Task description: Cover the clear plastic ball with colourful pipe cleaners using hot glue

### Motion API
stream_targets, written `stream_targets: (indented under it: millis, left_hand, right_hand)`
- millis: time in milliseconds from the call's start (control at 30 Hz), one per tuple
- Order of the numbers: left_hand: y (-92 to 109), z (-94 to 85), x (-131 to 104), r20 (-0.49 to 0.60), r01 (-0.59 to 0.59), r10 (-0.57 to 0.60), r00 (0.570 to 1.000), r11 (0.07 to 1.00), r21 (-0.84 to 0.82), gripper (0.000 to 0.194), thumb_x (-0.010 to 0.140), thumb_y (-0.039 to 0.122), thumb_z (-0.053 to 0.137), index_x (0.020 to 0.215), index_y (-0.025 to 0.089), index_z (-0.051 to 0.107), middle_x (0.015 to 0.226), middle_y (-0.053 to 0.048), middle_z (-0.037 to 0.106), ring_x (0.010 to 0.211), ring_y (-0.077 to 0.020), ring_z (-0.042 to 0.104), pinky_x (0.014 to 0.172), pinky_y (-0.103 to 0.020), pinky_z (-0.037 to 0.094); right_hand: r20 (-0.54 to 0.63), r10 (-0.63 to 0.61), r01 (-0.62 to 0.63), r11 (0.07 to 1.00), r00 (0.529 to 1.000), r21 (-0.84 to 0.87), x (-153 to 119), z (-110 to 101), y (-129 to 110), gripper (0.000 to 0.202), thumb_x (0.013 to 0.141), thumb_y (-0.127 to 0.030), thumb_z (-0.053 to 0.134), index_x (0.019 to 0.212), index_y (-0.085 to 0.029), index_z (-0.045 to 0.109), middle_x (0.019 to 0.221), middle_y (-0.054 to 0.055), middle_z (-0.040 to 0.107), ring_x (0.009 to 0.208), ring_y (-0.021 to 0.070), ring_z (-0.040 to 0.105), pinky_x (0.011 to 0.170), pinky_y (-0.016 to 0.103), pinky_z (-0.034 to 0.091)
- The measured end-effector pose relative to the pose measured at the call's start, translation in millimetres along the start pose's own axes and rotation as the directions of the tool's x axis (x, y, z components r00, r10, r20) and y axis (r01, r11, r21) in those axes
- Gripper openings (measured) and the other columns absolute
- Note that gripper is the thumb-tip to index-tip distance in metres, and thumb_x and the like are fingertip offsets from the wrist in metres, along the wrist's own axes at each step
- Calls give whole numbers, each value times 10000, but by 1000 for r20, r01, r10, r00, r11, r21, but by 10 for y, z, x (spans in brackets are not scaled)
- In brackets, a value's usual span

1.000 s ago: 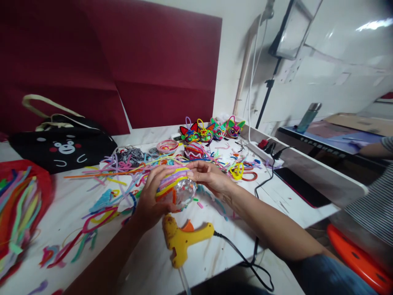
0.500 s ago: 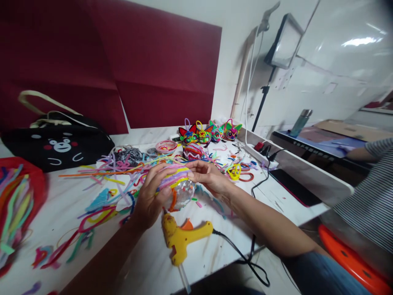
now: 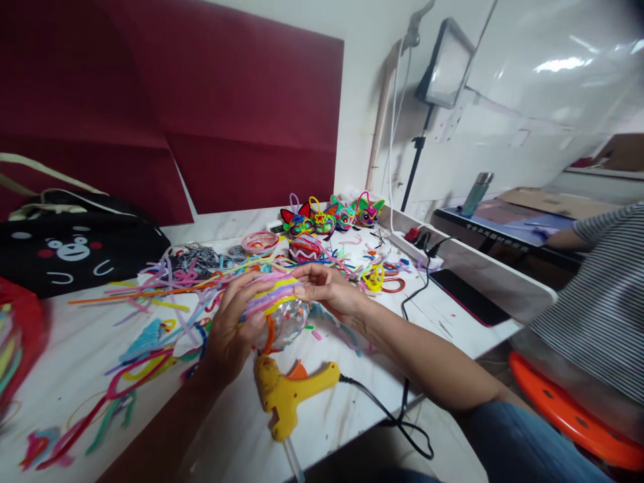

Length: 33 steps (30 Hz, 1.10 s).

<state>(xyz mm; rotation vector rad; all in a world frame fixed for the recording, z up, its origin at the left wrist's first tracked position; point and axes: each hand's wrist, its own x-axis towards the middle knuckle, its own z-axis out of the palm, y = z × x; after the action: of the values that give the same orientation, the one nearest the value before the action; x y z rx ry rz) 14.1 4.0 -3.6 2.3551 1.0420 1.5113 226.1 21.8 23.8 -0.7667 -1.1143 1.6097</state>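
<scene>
Between my two hands is a clear round ball [image 3: 290, 320], its upper side covered with rows of pink, purple and yellow pipe cleaners [image 3: 276, 295]. My left hand [image 3: 232, 329] wraps round its left side, thumb toward me. My right hand [image 3: 327, 292] pinches at the upper right edge of the rows with thumb and fingertips. An orange strip [image 3: 270, 334] shows on the ball's lower left. Just below it, a yellow glue gun [image 3: 292, 396] lies on the white table, its clear glue stick pointing toward me. The far side of the ball is hidden.
Loose pipe cleaners [image 3: 151, 295] litter the table. Several colourful animal-head ornaments [image 3: 369, 213] stand at the back. A power strip [image 3: 417, 249] and phone [image 3: 467, 297] lie right, a black bag [image 3: 75, 251] left. Beyond the partition sits a person in a striped top [image 3: 598, 302].
The view has swung slightly right, so everything sits further left. Both hands keep their hold on the ball, with little change in their grip.
</scene>
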Motion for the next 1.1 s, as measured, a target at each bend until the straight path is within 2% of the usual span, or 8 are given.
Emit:
stream_targets:
  millis: [267,500,667,967,1100]
  left_hand:
    - [-121,42,12,9,37,-37,999,998,-57,348,953,408,445,1209,256,627,1326,-63,603,1311,-275,521,1164,-459,385]
    - [-121,40,15,12,66,-65,998,994,-86,354,954,411,446,1226,254,608,1333,-69,599,1323,-282,510,1159,-470,394]
    - [-121,52,24,15,76,-75,997,996,-56,362,942,431,452,1205,242,615,1301,-76,620,1289,-296,539,1143,-483,407]
    - [-92,78,24,13,54,-54,998,998,-19,374,947,419,447,1226,229,608,1292,-76,610,1279,-278,539,1136,-447,409]
    - [-68,81,28,17,56,-56,998,998,11,388,941,420,445,1224,221,620,1279,-80,621,1265,-281,552,1130,-452,419]
  right_hand:
    - [33,32,-31,999,999,-21,54,-63,45,525,427,-304,993,848,-185,704,727,-44,659,667,104,591,643,231,442]
    - [37,45,-43,999,998,-33,80,-90,52,512,443,-331,989,848,-191,709,723,-43,648,679,112,587,662,243,435]
    - [34,51,-49,998,998,-40,62,-83,45,468,493,-371,964,852,-204,714,747,-41,655,679,113,560,661,244,410]
    - [25,58,-57,997,998,-61,25,-49,43,332,624,-411,855,847,-215,705,838,-16,658,797,152,564,700,258,397]
    - [-3,57,-57,996,998,-66,19,-31,62,322,621,-419,816,855,-232,698,841,-13,647,813,168,547,684,257,380]
